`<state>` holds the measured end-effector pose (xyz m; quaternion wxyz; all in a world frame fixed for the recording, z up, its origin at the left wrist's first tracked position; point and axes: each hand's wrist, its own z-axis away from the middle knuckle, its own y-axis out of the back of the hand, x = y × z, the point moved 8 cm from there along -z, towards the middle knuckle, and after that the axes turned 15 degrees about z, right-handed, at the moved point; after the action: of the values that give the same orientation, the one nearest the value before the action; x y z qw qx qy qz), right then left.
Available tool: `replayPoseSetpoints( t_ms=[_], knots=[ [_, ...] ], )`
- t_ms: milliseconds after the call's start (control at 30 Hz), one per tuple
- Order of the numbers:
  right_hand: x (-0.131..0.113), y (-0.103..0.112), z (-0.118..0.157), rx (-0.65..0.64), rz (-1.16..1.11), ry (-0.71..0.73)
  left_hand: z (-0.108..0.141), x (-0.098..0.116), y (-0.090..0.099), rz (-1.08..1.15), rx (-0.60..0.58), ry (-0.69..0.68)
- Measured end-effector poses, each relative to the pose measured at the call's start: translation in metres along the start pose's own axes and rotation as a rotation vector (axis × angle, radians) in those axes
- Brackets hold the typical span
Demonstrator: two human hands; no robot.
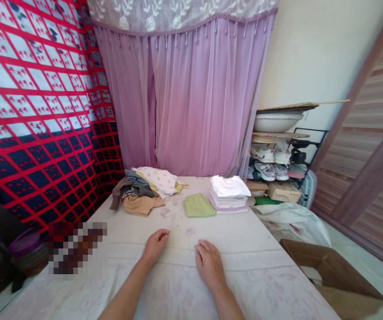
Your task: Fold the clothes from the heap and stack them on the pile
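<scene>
My left hand (155,245) rests on the pale bedsheet (171,284), its fingers curled in loosely with nothing visible in them. Nearby, my right hand (209,260) lies palm down on the same sheet, fingers stretched forward and holding nothing. Beyond the hands is a folded green garment (199,205). Just right of it stands a neat stack of folded clothes (229,195) with a white shirt on top. A loose heap of rumpled clothes (138,186) sits at the back left; tan, grey and patterned white pieces show in it.
A purple curtain (191,102) hangs behind the bed, and a red-checked cloth (38,89) covers the left side. On the right are a shoe rack (306,151) and an open cardboard box (334,266) on the floor. One patch at left is pixelated.
</scene>
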<state>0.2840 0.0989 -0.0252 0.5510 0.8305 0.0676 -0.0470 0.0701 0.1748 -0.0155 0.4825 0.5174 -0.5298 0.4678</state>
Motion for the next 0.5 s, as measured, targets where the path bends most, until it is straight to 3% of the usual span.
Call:
replayPoseSetpoints(
  t_ms=[300, 500],
  knots=[
    [-0.011, 0.028, 0.031, 0.014, 0.032, -0.028, 0.056, 0.006, 0.032, 0.094, 0.050, 0.034],
    [-0.009, 0.030, 0.036, 0.027, 0.040, -0.008, 0.064, -0.002, 0.038, 0.291, 0.059, 0.096]
  ],
)
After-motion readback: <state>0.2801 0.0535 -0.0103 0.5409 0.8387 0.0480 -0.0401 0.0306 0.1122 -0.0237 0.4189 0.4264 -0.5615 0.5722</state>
